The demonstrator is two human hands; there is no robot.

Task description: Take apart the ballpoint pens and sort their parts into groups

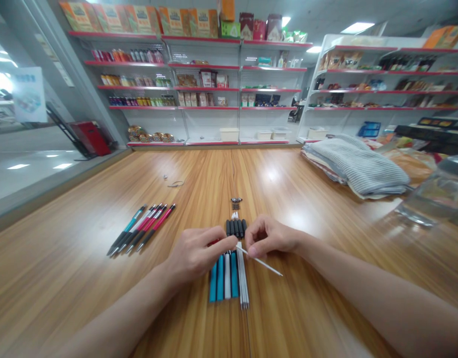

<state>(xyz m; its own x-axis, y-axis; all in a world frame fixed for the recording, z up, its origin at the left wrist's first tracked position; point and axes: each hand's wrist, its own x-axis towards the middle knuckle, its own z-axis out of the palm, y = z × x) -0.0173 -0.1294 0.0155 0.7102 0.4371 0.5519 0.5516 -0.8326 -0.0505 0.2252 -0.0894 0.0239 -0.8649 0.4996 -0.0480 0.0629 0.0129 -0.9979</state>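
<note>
My right hand pinches a thin white pen refill, which slants down to the right over the table. My left hand is closed, its fingertips pinched at the refill's upper left end. A bit of something red shows under the left fingers; its shape is hidden. Below that hand lie several blue and white pen barrels side by side, their upper ends covered. Several more white refills lie alongside them. Black pen grips stand in a row beyond, with small white parts and springs farther back.
Several whole pens lie at left on the wooden table. A small curled strip is behind them. Folded striped cloth and a clear water container occupy the right side. Stocked shelves stand beyond the far edge.
</note>
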